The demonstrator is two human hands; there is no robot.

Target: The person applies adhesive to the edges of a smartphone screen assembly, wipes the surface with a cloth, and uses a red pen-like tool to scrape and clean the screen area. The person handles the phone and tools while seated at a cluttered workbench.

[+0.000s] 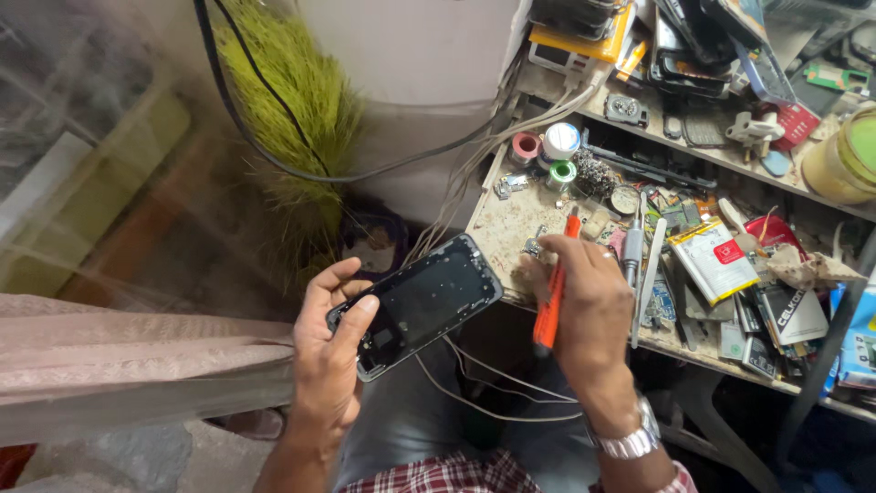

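There is a single view, taken from a camera worn on the person's head. It looks steeply down and a little forward, over the person's lap. It sits close: the left hand (330,351) and the right hand (589,301) fill the lower middle of the picture, with both forearms running in from the bottom edge. The cluttered table (511,224) lies ahead and to the right, running slantwise towards the upper right corner. The floor and a green broom (297,110) take up the left and upper middle.
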